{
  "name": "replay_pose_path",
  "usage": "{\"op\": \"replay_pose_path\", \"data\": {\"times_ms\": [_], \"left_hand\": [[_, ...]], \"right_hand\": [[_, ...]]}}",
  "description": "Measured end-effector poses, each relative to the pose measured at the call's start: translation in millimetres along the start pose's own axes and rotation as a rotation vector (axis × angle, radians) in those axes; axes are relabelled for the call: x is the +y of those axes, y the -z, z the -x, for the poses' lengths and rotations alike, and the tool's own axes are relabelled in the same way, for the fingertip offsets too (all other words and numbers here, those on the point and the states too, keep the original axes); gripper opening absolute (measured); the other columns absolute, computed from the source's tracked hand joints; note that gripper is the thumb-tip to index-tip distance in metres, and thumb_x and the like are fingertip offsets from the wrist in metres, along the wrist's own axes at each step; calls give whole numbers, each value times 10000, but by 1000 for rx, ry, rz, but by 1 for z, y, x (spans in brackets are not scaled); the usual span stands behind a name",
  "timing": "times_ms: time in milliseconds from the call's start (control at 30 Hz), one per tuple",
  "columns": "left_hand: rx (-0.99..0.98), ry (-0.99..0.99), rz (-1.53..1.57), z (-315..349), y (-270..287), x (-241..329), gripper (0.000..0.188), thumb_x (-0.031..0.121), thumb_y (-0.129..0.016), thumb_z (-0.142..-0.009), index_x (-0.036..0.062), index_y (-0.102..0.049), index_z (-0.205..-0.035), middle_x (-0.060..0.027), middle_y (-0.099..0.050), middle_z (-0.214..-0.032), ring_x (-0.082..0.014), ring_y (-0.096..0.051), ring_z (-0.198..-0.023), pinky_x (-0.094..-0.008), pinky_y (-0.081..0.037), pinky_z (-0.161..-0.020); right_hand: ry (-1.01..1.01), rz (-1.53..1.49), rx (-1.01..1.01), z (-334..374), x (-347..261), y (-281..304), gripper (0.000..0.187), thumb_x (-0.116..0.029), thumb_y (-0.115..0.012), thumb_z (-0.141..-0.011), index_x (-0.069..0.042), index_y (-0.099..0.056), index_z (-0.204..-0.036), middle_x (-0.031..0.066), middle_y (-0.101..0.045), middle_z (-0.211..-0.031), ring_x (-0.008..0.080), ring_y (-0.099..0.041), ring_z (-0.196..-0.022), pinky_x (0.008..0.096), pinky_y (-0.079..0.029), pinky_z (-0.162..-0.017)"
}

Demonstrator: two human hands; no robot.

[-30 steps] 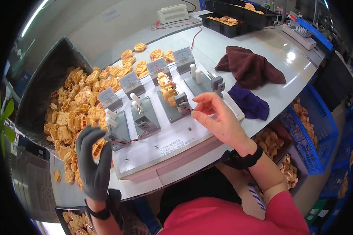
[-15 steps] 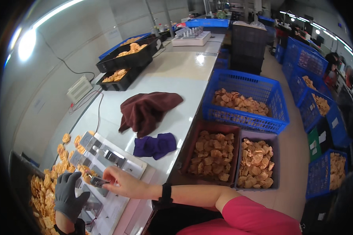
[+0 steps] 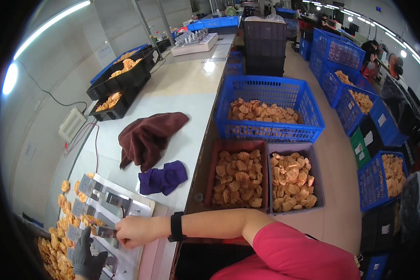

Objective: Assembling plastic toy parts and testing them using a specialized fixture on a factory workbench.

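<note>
My left hand, in a dark grey glove, is low at the left with its index finger stretched up and thumb apart. Nothing shows in its grasp. It is beside a white board bearing a row of small grey metal fixtures. My bare right hand is closed at the near end of one grey metal clamp, fingertips partly hidden. A tan, flower-edged flat piece sits at that clamp's far end. Many similar loose pieces are heaped left of the board.
A brown cloth and a purple cloth lie on the white table. Black bins with tan pieces stand farther back. Right of the table are a blue crate, a reddish bin and a grey bin, all holding pieces.
The view has turned, shifting the scene leftward. My left hand has drawn down from the fixtures, its fingers less spread toward the clamp. My right hand stays at the same clamp.
</note>
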State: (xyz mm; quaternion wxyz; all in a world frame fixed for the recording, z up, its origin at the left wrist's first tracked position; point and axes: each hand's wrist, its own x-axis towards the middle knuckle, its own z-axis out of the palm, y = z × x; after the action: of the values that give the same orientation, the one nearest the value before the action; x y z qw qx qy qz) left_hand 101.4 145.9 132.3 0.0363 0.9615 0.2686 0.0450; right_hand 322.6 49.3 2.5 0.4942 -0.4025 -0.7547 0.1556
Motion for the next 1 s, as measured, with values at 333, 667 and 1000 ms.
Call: {"op": "replay_pose_path", "data": {"times_ms": [333,667,1000], "left_hand": [[41,-111,-17,-6,-3,-19,845,69,-750,-626,57,-423,-1405,-167,-583,-1095,-317,-585,-1003,-394,-487,-843],[105,-286,-179,-18,9,-8,699,31,-711,-612,26,-510,-1281,-196,-525,-1216,-397,-485,-1152,-460,-400,-990],[-146,-141,-307,-23,34,33,523,220,-647,-877,37,-511,-1348,-203,-542,-1322,-377,-497,-1224,-435,-409,-1019]], "right_hand": [[13,18,50,1,1,1,104,-148,-699,-699,-53,-682,-736,133,-613,-813,321,-616,-788,409,-495,-713],[-2,22,73,1,6,-6,106,-175,-714,-666,-81,-676,-697,115,-607,-780,321,-607,-777,424,-481,-683],[-33,30,37,0,3,0,94,-146,-711,-637,-92,-704,-713,107,-619,-785,311,-621,-758,409,-484,-663]]}}
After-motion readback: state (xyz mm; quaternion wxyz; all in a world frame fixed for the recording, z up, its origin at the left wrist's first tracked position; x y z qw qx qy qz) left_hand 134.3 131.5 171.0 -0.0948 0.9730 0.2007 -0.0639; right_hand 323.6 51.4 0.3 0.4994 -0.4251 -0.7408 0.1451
